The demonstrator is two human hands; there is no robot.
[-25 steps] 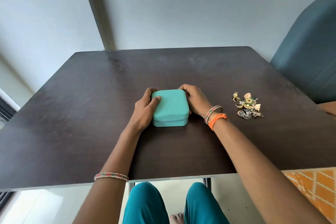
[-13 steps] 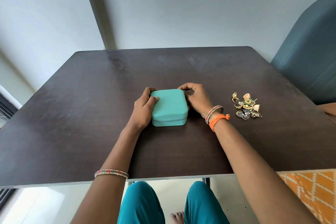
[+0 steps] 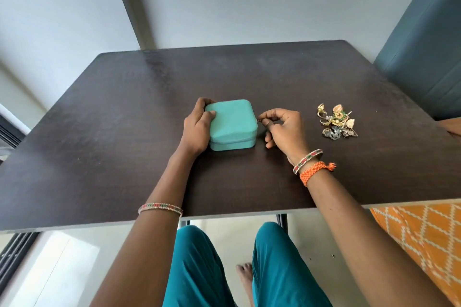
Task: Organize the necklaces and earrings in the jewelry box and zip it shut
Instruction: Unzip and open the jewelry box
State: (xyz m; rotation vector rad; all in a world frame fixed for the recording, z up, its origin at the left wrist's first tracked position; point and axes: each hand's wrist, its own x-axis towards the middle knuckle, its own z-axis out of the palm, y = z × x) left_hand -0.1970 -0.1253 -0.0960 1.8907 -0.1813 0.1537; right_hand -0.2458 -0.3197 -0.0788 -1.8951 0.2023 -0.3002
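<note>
Left hand [image 3: 197, 129] grips jewelry box [image 3: 230, 123]; right hand [image 3: 283, 129] pinches zipper pull [image 3: 259, 121].

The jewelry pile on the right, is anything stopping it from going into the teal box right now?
Yes. The jewelry box is closed, lid down, so the jewelry pile cannot go in. The left hand grips the box; the right hand pinches the zipper pull.

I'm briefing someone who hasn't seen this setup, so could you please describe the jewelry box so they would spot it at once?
Start from the dark wooden table; near its middle sits the jewelry box, a closed turquoise case with rounded corners. The left hand holds its left side while the right hand pinches the zipper pull at its right edge. Unlike the loose gold and silver jewelry pile further right, it is one plain-coloured block.
</note>
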